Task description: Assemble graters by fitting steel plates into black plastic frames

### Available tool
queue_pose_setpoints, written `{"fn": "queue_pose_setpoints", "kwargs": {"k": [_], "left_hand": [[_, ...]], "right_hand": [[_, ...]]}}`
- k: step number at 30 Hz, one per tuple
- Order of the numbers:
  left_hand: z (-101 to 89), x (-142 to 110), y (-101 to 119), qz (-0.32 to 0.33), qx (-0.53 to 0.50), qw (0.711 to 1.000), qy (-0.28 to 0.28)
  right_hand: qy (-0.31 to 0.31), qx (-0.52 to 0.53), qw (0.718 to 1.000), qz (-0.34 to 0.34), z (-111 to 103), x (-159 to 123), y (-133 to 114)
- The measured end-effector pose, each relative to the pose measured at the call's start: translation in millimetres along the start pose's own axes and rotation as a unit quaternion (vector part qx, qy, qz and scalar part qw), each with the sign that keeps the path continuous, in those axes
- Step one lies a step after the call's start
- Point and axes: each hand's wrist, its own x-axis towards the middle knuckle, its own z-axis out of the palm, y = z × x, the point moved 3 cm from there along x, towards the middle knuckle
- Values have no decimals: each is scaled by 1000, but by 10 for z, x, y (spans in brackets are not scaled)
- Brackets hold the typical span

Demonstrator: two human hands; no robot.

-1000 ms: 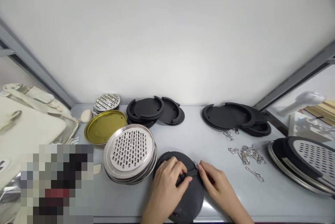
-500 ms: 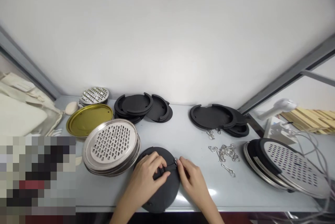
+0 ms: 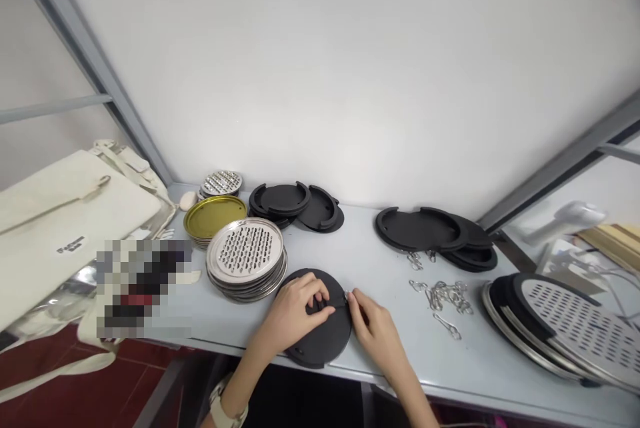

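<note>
A round black plastic plate lies at the table's front edge between my hands. My left hand rests on its left part, thumb and fingers curled around a dark spot there; what lies under the fingertips is partly hidden. At the plate's right rim, my right hand pinches a small metal wire clip. Loose wire clips of the same sort are scattered to the right. On the left stands a stack of round metal grater plates, close to my left hand.
Behind the graters are a gold round plate and a smaller grater stack. Black rings sit at the back middle and back right. Graters with black rims pile up on the right. A cream bag occupies the left.
The view has swung left and down, showing more of the bag and floor. Both hands stay at the black plate, with the right fingers still at its rim.
</note>
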Motion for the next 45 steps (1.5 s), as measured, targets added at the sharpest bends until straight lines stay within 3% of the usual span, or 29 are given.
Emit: {"fn": "queue_pose_setpoints", "kwargs": {"k": [7,15,21,28,34,45], "left_hand": [[0,-6,-8,34,1,999,14],[24,-6,-21,49,21,998,22],[22,-16,-36,57,12,998,33],[17,-14,-57,66,2,998,22],[33,0,-65,59,7,998,31],[33,2,-67,57,13,998,31]], "right_hand": [[14,-38,999,-18,-25,42,-50],[-28,-37,998,-40,-97,27,-149],[-4,-36,999,-40,-89,-48,-108],[44,-44,998,-7,-31,80,-65],[12,-27,999,-31,-56,62,-76],[20,-47,998,-29,-63,18,-96]]}}
